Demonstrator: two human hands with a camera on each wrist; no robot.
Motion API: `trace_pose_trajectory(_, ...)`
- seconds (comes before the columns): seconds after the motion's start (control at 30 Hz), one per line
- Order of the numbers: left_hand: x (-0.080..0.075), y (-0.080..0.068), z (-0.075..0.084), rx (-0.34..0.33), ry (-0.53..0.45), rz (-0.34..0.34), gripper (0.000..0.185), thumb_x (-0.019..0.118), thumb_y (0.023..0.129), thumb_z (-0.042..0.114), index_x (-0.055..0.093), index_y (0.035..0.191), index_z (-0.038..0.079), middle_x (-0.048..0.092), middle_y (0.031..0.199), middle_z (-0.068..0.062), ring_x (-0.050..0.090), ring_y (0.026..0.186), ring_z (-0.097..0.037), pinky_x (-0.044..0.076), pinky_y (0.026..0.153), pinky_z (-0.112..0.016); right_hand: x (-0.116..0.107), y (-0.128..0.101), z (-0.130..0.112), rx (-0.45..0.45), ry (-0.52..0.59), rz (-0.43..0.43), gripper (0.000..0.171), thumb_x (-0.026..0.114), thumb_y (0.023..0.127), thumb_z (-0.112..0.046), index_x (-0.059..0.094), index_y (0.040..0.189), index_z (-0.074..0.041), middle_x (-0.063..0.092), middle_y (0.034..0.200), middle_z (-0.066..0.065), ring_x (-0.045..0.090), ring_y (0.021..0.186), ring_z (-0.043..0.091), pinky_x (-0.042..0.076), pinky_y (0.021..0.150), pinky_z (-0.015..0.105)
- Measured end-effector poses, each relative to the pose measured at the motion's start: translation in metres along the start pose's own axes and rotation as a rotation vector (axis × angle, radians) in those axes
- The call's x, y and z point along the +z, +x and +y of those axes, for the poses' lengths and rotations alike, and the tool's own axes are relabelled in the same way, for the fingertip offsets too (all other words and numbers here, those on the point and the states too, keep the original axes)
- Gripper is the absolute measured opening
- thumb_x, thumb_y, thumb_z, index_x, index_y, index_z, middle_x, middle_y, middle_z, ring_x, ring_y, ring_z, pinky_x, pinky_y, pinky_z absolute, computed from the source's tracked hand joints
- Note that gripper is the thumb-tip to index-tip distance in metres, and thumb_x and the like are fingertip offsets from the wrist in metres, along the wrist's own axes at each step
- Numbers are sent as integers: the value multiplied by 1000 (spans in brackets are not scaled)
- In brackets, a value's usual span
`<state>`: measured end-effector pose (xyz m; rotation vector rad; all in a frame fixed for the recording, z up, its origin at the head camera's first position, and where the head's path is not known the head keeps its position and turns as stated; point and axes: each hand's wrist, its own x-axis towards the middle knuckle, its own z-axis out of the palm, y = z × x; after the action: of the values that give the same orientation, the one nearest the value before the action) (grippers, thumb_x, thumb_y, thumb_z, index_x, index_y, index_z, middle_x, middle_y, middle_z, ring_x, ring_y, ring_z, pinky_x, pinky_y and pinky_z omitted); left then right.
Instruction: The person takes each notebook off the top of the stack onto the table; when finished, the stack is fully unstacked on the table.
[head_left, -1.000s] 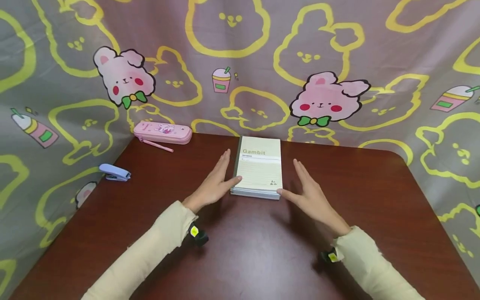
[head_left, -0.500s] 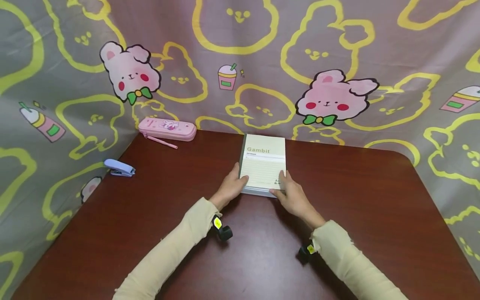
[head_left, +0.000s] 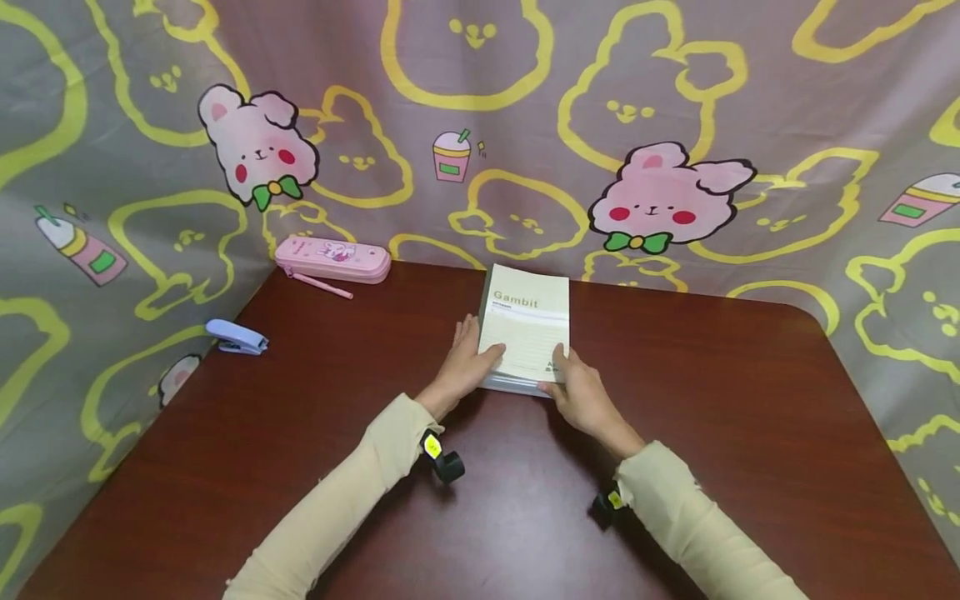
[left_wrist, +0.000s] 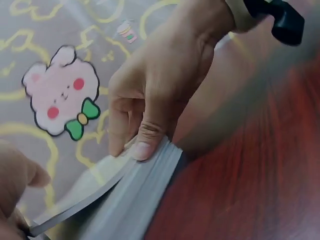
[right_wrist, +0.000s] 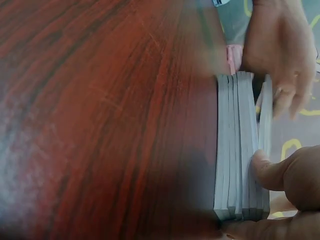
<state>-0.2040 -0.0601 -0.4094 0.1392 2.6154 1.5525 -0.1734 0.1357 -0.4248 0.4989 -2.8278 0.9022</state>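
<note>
At the far left edge of the dark red-brown wooden table (head_left: pixel 300 467), against the cartoon-rabbit patterned cloth backdrop (head_left: pixel 465 150), lies a small lavender-blue plastic stapler (head_left: pixel 236 337). Further back, along the table's rear edge, sits a long pink zippered pencil case (head_left: pixel 333 259) with a thin pink pen (head_left: pixel 323 286) lying just in front of it.

Towards the middle, a cream sleeve leads to the left hand (head_left: pixel 465 367), which grips the left side of a stack of pale cream "Gambit" notebooks (head_left: pixel 527 329). In the left wrist view its thumb (left_wrist: pixel 148 145) presses on the near corner of the top cover while the other fingers curl down along the stack's edge, and the top cover is lifted a little clear of the grey page block beneath.

The stack lies flat on the table, near its centre and close to the rear edge, with the printed title at the far end. The right wrist view shows several thin books piled with their page edges aligned, and the uppermost one standing slightly apart from the rest.

On the right, the right hand (head_left: pixel 579 390) grips the stack's near right corner, thumb (right_wrist: pixel 267 170) laid against the page edges and fingers curled round the corner. Both hands touch the notebooks; a small black wrist camera (head_left: pixel 447 463) sits under each cuff.
</note>
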Motion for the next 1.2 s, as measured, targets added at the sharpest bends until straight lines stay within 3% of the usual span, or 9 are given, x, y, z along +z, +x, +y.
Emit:
trace_pose_trajectory(0.13, -4, 2, 10, 166, 92, 57, 67, 59, 90, 13, 31, 148, -2, 31, 155, -20, 31, 143, -35, 26, 118, -46, 0, -2, 1, 3, 19, 5, 69, 71, 87, -13, 38, 140, 15, 50, 136, 30, 59, 112, 45, 50, 91, 53)
trace_pose_trajectory(0.2, -4, 2, 14, 203, 88, 55, 70, 60, 88, 8, 28, 150, 2, 41, 149, -20, 46, 132, -34, 38, 111, -45, 1, -2, 2, 8, 32, 12, 69, 71, 87, -13, 38, 140, 15, 49, 138, 30, 58, 115, 45, 49, 93, 53)
trace_pose_trajectory(0.33, -1, 4, 17, 108, -58, -2, 69, 57, 90, 0, 27, 152, 9, 48, 144, -22, 69, 96, -34, 57, 83, -42, 2, -1, 1, 23, 55, 28, 68, 72, 86, -12, 39, 140, 12, 53, 134, 27, 60, 112, 43, 50, 91, 53)
trace_pose_trajectory(0.43, -1, 7, 13, 26, -131, 9, 58, 56, 90, -3, 42, 146, 9, 47, 145, -19, 69, 90, -26, 57, 79, -32, 3, -1, -2, 43, 65, 36, 69, 73, 85, -12, 40, 141, 11, 55, 133, 25, 61, 110, 42, 50, 89, 53)
trace_pose_trajectory(0.57, -14, 7, 10, -28, -209, 73, 53, 57, 89, -5, 50, 140, 8, 51, 141, -15, 58, 107, -19, 51, 93, -32, 4, -3, -4, 87, 64, 21, 70, 72, 86, -14, 38, 142, 10, 50, 137, 30, 57, 116, 46, 48, 95, 55)
trace_pose_trajectory(0.73, -59, 1, 2, -70, -521, 69, 57, 46, 91, -16, 42, 144, 3, 54, 121, -22, 65, 85, -17, 60, 77, -35, 0, -3, -3, 130, 42, 4, 67, 71, 87, -14, 40, 141, 11, 42, 141, 36, 52, 121, 50, 45, 99, 56)
trace_pose_trajectory(0.8, -80, -2, -7, -69, -580, 72, 57, 43, 91, -18, 39, 145, 1, 52, 114, -20, 65, 81, -12, 60, 74, -32, -2, -3, -2, 135, 36, 0, 67, 71, 87, -14, 40, 141, 12, 41, 141, 37, 51, 121, 50, 46, 99, 56)
trace_pose_trajectory(0.97, -114, -8, -37, -75, -549, 85, 57, 42, 93, -16, 36, 147, 0, 46, 116, -15, 63, 81, -7, 60, 72, -27, -5, -5, 0, 128, 28, -5, 67, 71, 87, -15, 40, 140, 13, 40, 138, 41, 51, 120, 51, 47, 97, 57)
trace_pose_trajectory(1.2, -118, -10, -78, -128, -509, 76, 57, 42, 93, -17, 33, 148, -2, 42, 125, -21, 63, 80, -6, 59, 71, -24, 1, -4, -3, 143, 40, -16, 68, 70, 88, -17, 39, 142, 10, 41, 141, 36, 49, 123, 50, 45, 99, 57)
